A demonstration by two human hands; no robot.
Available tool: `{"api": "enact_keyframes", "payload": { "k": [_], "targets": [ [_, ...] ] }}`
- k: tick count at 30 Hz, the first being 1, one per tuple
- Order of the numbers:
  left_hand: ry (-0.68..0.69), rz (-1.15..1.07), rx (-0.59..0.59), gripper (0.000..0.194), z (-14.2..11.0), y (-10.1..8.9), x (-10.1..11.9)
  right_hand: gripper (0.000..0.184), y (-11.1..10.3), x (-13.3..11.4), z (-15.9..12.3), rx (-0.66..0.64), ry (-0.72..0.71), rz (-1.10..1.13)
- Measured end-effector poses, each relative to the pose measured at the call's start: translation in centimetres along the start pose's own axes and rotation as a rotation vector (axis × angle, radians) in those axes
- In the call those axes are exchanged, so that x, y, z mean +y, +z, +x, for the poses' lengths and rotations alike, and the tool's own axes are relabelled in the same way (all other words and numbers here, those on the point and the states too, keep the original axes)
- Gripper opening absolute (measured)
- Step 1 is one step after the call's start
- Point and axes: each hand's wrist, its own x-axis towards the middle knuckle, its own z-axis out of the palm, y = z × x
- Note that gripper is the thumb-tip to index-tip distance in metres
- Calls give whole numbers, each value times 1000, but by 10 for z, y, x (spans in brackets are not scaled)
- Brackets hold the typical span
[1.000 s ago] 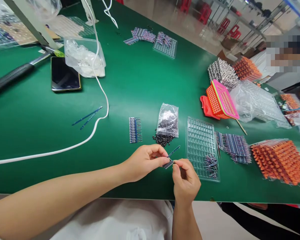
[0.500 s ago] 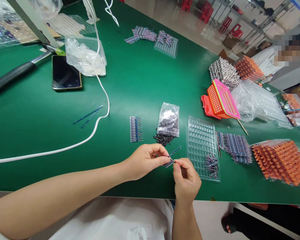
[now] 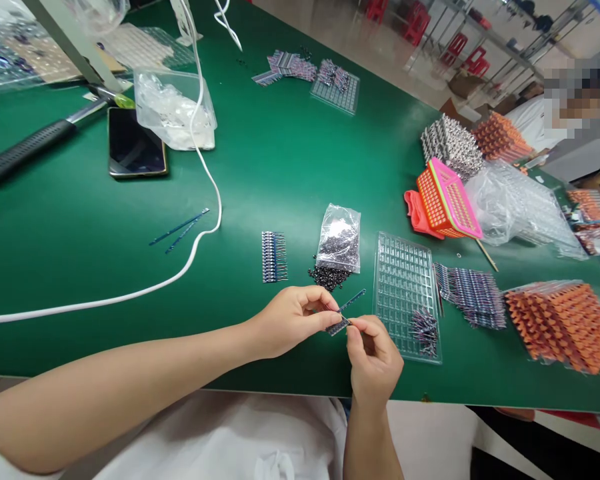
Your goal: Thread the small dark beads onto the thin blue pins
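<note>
My left hand (image 3: 293,320) is closed, thumb and fingers pinching a small strip of circuit boards (image 3: 337,328). Close against it, my right hand (image 3: 375,353) pinches something tiny at the strip's right end, too small to make out. A narrow blue strip (image 3: 355,298) shows just behind the fingertips. Beyond the hands, small black beads (image 3: 330,277) spill from a clear plastic bag (image 3: 339,233). A row of blue boards with thin leads (image 3: 274,257) lies to the left. On the right is a clear blister tray (image 3: 400,280) holding a bunch of leaded parts (image 3: 425,330).
Right of the tray lie more leaded boards (image 3: 475,297) and an orange stack (image 3: 563,323). A pink and orange basket (image 3: 447,200) stands behind. Leftward are a white cable (image 3: 180,272), a phone (image 3: 136,143), a hammer-like tool (image 3: 27,152) and a plastic tub (image 3: 175,110).
The view has shifted slightly. Both hands keep their pinch at nearly the same place, with only tiny finger movement. A dark-clothed leg at lower right has moved.
</note>
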Motion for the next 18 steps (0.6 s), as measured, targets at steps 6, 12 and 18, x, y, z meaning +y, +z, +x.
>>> {"api": "enact_keyframes", "payload": {
  "k": [6, 12, 18],
  "targets": [
    [-9, 6, -2, 13, 0, 0, 1, 9, -3, 6, 3, -102, 110, 150],
    [-45, -15, -29, 15, -1, 0, 2, 6, -7, 11, 5, -235, 210, 380],
    [-39, -8, -40, 15, -2, 0, 2, 9, -7, 12, 7, -287, 277, 520]
  ]
}}
